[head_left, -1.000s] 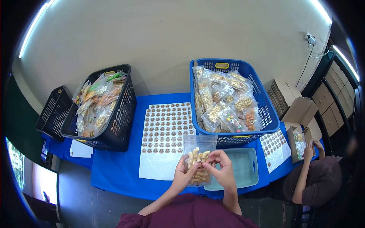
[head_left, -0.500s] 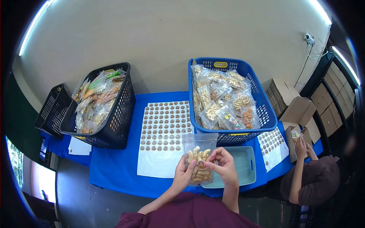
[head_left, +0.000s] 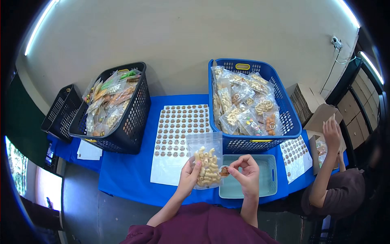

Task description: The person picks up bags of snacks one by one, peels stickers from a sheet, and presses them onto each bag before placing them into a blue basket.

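A clear zip bag of curved, pale snack pieces [head_left: 208,168] stands upright in front of me. My left hand [head_left: 189,175] is closed on its lower left side, thumb across the front. Just off the bag's right edge, a round brown sticker [head_left: 224,171] is pinched between the thumb and finger of my right hand [head_left: 245,175]. Behind the bag, a sheet of round stickers [head_left: 178,136] lies flat on the blue cloth. The pale green tray [head_left: 266,160] sits beneath and behind my right hand.
A blue basket [head_left: 284,118] full of filled bags stands at the back. To the left is a black basket [head_left: 140,105] of bags, with a smaller black basket [head_left: 55,110] beside it. On the right are another sticker sheet [head_left: 295,156], cardboard [head_left: 304,101] and a co-worker [head_left: 333,191].
My right hand has moved the sticker from over the bag's front to beyond its right edge. The bag has shifted slightly left. The co-worker's hand has risen from the carton.
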The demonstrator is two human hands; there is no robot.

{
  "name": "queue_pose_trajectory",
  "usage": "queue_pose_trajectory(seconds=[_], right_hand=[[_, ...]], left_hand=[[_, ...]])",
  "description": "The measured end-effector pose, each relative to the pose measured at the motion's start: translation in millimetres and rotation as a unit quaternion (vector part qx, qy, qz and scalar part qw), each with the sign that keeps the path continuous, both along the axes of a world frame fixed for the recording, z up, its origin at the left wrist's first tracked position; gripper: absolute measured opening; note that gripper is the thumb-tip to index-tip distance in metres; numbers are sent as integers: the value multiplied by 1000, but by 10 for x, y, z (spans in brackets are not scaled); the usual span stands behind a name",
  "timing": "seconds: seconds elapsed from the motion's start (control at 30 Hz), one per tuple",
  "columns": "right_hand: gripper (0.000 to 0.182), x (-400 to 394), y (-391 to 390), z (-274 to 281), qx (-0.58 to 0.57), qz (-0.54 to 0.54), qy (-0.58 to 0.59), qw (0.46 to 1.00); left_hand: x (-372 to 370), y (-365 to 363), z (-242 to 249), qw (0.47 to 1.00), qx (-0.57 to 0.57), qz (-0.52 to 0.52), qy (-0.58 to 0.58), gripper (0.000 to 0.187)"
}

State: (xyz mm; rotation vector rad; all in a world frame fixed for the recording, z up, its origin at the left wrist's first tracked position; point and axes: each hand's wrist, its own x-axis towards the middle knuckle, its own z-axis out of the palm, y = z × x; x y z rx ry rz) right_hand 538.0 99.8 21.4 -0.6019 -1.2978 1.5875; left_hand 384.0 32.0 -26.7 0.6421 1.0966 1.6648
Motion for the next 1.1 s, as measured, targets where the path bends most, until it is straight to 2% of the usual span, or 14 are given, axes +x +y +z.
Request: queue_pose_trajectory(seconds=[0.07, 0.17, 0.3, 0.4, 0.67, 0.77, 0.87, 0.97, 1.0, 1.1], right_hand=[[24, -27, -5, -12, 19, -6, -45, 999], [23, -122, -52, -74, 40, -19, -85, 995], [23, -164, -88, -88, 59, -30, -120, 991], [24, -187, -97, -111, 65, -40, -132, 988], [28, -226, -123, -171, 113, -72, -176, 975], [38, -255, -191, -117, 161, -151, -190, 957], [52, -182, -155, -68, 155, -216, -127, 956], [63, -174, -84, -98, 111, -126, -79, 983], [53, -229, -122, -82, 96, -121, -80, 985], [35, -290, -153, -248, -5, -18, -83, 996]], left_hand=[[13, -14, 38, 1000, 15, -20, 12, 40], [32, -31, 46, 997, -26, -49, 59, 41], [23, -32, 72, 998, -2, -62, 12, 47], [8, -66, 12, 998, -25, -57, 22, 47], [15, -110, 136, 996, 7, -74, 41, 46], [4, -111, 138, 998, 4, -60, 30, 45], [-60, -111, 137, 998, 22, -49, 42, 48], [-94, -134, 157, 996, 4, -64, 54, 46], [-95, -139, 172, 996, -9, -73, 58, 45], [-62, -142, 192, 987, 48, -130, 85, 46]])
